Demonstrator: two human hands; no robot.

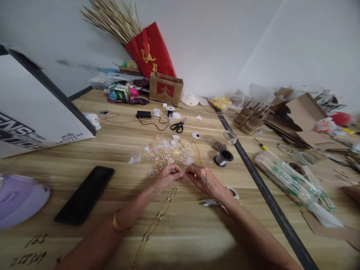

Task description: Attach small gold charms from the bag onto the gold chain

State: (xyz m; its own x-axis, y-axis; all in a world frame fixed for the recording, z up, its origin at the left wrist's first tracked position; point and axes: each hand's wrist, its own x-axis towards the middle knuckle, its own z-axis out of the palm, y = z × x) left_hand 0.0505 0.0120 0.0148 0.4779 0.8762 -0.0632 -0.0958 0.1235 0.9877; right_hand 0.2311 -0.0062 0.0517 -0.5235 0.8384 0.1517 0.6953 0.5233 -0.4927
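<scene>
Both hands meet above the middle of the wooden table. My left hand (171,173) is closed in a pinch, and my right hand (201,176) pinches close beside it. Whatever lies between the fingertips is too small to make out. Just beyond them spreads a heap of gold and clear beads (165,155) with small plastic bags. A gold chain (160,215) with small ornaments runs from below my hands toward the front edge. Partly under my right forearm lies a pair of pliers or scissors (209,202) with metal tips. A shorter gold chain (198,153) rests behind my right hand.
A wire spool (223,157) stands right of the beads, black scissors (178,125) behind them. At left are a black phone (86,195), a purple object (22,200) and a white box (36,108). Bagged sticks (287,178) lie right of a dark strip (261,191).
</scene>
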